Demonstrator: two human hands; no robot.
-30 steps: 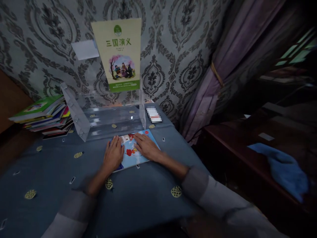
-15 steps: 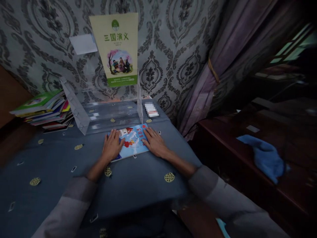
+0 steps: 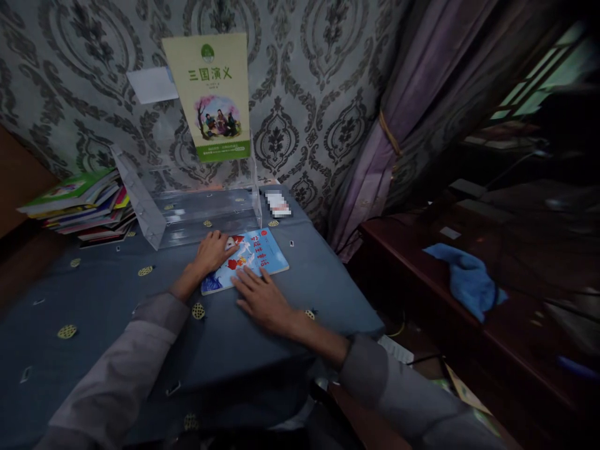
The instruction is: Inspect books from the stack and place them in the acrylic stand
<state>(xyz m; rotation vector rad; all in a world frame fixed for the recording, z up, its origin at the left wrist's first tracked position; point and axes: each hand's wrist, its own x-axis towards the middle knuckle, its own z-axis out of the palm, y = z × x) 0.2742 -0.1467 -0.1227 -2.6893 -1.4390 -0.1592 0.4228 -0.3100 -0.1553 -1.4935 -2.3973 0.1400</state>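
On the blue book, loose hands rest apart, the right moved to its near edge.

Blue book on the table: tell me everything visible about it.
The thin blue book looks paperback, lying closed and flat on the cloth-covered table, in front of the clear stand. Its cover has red lettering toward the right, a red badge at the far right corner and darker blue near left. The left hand covers its far left part; the right hand's fingers overlap the near edge.
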